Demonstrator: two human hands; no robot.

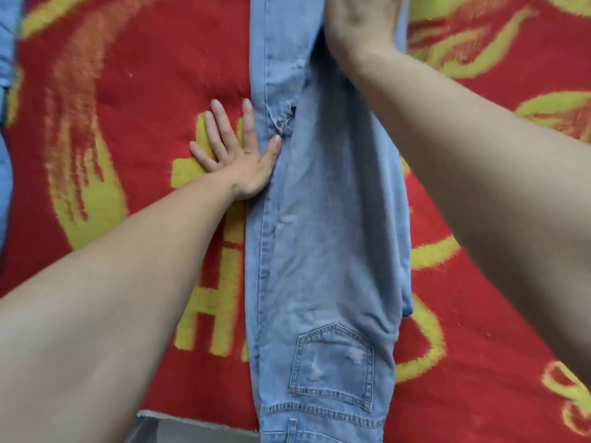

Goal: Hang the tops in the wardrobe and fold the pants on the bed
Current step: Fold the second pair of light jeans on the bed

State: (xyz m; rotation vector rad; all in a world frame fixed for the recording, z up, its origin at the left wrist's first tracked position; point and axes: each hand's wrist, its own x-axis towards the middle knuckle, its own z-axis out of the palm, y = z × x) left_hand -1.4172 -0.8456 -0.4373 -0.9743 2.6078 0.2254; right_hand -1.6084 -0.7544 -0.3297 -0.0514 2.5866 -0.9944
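**Jeans laid lengthwise on the bed, one hand at each end of the next fold**

One pair of light blue jeans (332, 219) lies on a red and yellow blanket (128, 91) covering the bed. The legs appear stacked one on the other. The long axis runs straight away from the person, with the waistband and one back pocket (332, 369) at the bed's near edge.

The left hand (236, 155) lies flat on the blanket with its fingers spread. It is just beside the jeans' left seam, its thumb touching the denim near a ripped knee (284, 119), and it grips nothing.

The right hand (361, 24) rests on the legs farther up, nearer the hems. Its fingers are cut off, so its grip cannot be told.

One other blue denim piece (6, 43) shows at the left edge.
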